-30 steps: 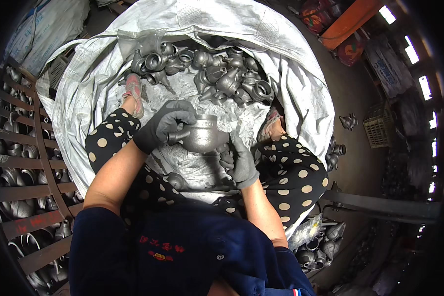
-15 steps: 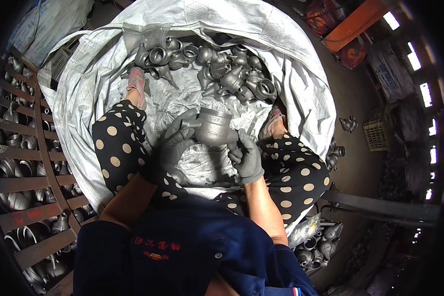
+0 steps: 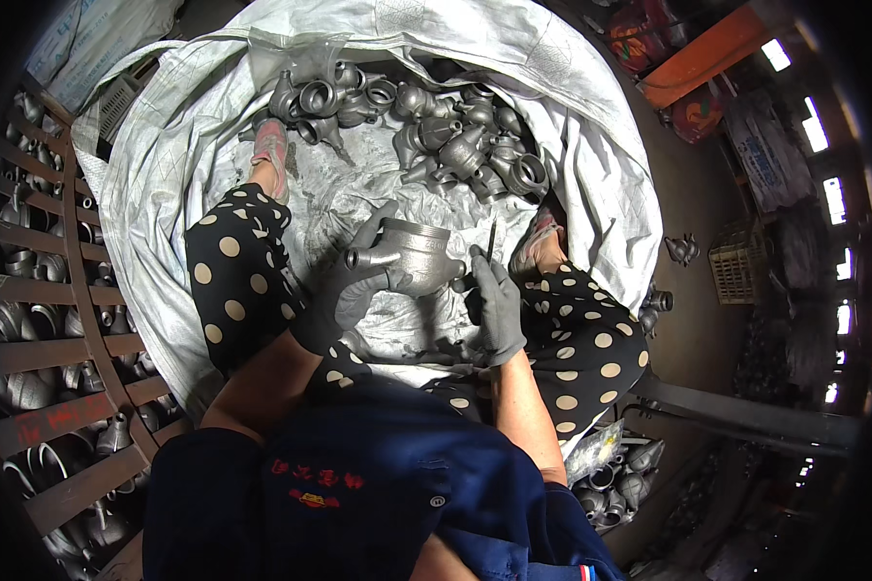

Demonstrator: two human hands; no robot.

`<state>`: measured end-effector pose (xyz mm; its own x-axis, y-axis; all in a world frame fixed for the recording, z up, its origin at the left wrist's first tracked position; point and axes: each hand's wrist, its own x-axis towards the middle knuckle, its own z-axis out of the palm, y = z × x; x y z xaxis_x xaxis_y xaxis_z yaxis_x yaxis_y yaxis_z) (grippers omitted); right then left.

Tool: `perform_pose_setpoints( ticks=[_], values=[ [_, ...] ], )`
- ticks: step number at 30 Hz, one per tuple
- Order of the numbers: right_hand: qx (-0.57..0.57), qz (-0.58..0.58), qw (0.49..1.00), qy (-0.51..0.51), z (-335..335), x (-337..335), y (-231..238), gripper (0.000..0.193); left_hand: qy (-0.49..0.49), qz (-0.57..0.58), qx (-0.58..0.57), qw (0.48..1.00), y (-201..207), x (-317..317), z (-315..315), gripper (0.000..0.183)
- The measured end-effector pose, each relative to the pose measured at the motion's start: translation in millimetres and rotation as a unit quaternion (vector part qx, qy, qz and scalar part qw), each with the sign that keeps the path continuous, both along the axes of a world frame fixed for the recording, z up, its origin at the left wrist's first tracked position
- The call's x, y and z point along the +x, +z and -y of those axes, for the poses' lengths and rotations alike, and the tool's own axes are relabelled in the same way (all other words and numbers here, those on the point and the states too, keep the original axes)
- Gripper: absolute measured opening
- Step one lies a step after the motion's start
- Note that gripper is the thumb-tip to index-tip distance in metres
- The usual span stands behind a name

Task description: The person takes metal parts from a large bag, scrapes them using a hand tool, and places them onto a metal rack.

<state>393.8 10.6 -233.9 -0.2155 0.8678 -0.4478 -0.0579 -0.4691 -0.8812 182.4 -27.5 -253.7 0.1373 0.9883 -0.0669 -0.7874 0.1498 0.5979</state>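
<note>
A grey cast metal housing [image 3: 419, 257], round-bodied with a wide collar on top and a short pipe stub at its left, is held up between my gloved hands. My left hand [image 3: 351, 286] grips it from the left, its thumb side by the collar. At the casting's right side is my right hand [image 3: 497, 310], its fingers curled round a thin dark rod-like tool [image 3: 492, 238] that points up. Whether those fingers also touch the casting is hard to make out. Between my legs lies a white woven sack [image 3: 397, 334], spread under everything.
A pile of similar castings [image 3: 465, 145] lies on the sack's far part, beside my feet. More castings fill a brown slatted metal crate [image 3: 29, 344] at the left. On the floor at right stand a yellowish plastic basket [image 3: 733, 263] and a box of castings [image 3: 622, 489].
The casting has turned, so its pipe stub now points left and its side marking has shifted. My right hand has moved slightly right, and the thin tool stands more upright.
</note>
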Motion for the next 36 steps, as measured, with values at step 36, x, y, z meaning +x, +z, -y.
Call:
perform_pose_setpoints(
  ticks=[36],
  values=[
    [0.432, 0.417, 0.762, 0.242, 22.8, 0.9, 44.9, 0.053, 0.063, -0.177, 0.029, 0.982, 6.4, -4.4, 17.1, 0.09]
  ],
)
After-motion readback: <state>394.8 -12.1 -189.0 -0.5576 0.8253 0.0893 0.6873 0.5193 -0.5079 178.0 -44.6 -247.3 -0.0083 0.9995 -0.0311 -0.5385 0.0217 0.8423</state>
